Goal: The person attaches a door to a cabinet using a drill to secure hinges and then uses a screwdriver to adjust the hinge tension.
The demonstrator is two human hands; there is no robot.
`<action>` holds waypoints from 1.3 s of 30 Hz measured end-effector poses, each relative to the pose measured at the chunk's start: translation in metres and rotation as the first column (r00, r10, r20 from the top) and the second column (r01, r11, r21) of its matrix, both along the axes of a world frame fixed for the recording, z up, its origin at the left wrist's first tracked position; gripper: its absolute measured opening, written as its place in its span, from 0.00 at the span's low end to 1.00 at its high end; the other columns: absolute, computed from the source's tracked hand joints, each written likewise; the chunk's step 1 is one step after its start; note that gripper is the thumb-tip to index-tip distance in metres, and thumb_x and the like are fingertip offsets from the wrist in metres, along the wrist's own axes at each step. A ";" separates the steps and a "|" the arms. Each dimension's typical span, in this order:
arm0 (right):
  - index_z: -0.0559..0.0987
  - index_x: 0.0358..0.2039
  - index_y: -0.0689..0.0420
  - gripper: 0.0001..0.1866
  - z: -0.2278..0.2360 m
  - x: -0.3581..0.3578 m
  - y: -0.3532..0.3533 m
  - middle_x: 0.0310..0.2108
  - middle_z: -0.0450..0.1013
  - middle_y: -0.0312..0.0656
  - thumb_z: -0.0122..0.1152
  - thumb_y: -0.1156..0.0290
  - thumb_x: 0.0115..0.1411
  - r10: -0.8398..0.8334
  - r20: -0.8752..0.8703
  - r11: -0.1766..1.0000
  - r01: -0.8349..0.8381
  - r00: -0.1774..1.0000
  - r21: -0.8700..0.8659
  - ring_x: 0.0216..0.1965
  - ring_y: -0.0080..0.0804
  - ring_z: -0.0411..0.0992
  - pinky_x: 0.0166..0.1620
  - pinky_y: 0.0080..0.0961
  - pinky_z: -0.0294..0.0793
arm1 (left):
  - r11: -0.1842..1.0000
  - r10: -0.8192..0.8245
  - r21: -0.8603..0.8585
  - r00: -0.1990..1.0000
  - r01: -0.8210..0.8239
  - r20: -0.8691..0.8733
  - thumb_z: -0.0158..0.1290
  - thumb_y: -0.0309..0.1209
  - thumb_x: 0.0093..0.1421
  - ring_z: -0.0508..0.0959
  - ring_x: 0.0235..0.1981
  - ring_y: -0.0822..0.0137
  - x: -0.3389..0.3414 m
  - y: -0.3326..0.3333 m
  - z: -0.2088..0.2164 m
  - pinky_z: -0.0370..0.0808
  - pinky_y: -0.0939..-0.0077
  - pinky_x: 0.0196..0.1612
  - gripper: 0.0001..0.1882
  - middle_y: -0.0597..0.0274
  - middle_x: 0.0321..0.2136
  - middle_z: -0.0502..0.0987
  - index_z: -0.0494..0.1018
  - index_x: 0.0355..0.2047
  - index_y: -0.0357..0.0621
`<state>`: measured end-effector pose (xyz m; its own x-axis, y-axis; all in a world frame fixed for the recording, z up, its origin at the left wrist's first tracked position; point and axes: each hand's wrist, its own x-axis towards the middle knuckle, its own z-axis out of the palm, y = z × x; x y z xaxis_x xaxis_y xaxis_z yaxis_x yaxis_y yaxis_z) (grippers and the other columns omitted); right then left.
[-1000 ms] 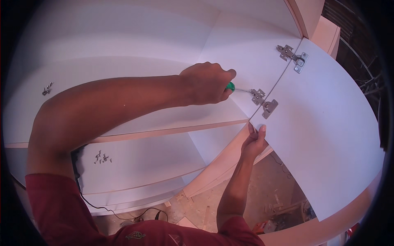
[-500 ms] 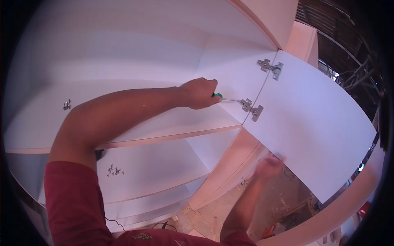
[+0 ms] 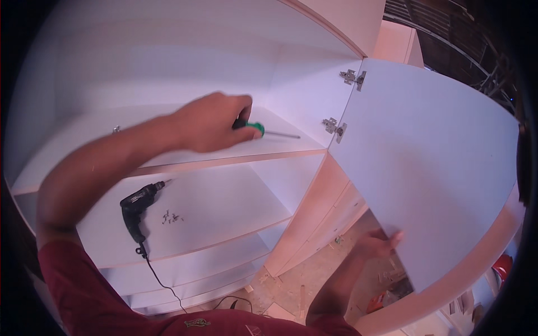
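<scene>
My left hand point(image 3: 216, 123) is closed around the green and black handle of a screwdriver point(image 3: 255, 130). Its shaft points right over the upper shelf, its tip apart from the lower hinge point(image 3: 334, 129). Another metal hinge point(image 3: 353, 78) sits higher; both join the white cabinet side to the white door point(image 3: 431, 168), which stands swung out to the right. At the door's lower left edge is my right hand point(image 3: 381, 245), its thumb on the door's face and its other fingers partly hidden behind, gripping that edge.
On the middle shelf point(image 3: 235, 201) lie a black corded power drill point(image 3: 137, 207) and several loose screws point(image 3: 172, 217). More small metal pieces point(image 3: 116, 129) rest on the upper shelf behind my left forearm. Wood scraps point(image 3: 302, 297) litter the floor below.
My left hand has drawn the screwdriver back leftward, off the lower hinge. My right hand has come up to the door's edge, and the door has swung a little. The drill now shows.
</scene>
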<state>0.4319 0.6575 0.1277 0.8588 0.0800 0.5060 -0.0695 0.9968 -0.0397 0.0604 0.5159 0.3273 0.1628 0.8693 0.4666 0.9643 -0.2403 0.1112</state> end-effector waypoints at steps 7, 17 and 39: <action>0.71 0.57 0.61 0.21 -0.004 -0.088 -0.036 0.52 0.70 0.50 0.57 0.71 0.64 -0.471 0.585 0.848 0.521 0.661 0.095 0.54 0.41 0.70 0.56 0.37 0.71 | 0.964 -0.002 -0.221 0.840 0.145 0.543 0.62 0.49 0.62 0.79 0.25 0.59 0.023 -0.115 -0.145 0.74 0.64 0.31 0.22 0.52 0.21 0.77 0.73 0.37 0.40; 0.73 0.60 0.46 0.30 0.048 -0.214 -0.040 0.60 0.67 0.39 0.65 0.79 0.57 -0.700 0.679 0.689 0.460 0.223 0.560 0.60 0.39 0.66 0.54 0.39 0.70 | 0.756 0.532 -0.596 -0.278 -0.270 0.800 0.59 0.44 0.65 0.71 0.12 0.73 0.082 -0.256 -0.534 0.65 0.74 0.14 0.20 0.61 0.17 0.76 0.74 0.31 0.36; 0.72 0.63 0.53 0.30 0.062 -0.267 -0.068 0.64 0.63 0.47 0.63 0.58 0.61 -0.487 0.871 0.842 0.295 0.055 0.452 0.65 0.46 0.61 0.62 0.49 0.58 | 0.758 0.574 -0.615 -0.224 -0.217 0.787 0.63 0.49 0.62 0.73 0.16 0.73 -0.004 -0.270 -0.563 0.70 0.77 0.17 0.28 0.58 0.20 0.77 0.68 0.36 0.33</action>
<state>0.1653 0.5897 0.1899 -0.4120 -0.2337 0.8807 0.3280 0.8637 0.3826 0.0563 0.2458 -0.2361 -0.6685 0.6089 -0.4271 -0.2691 0.3374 0.9021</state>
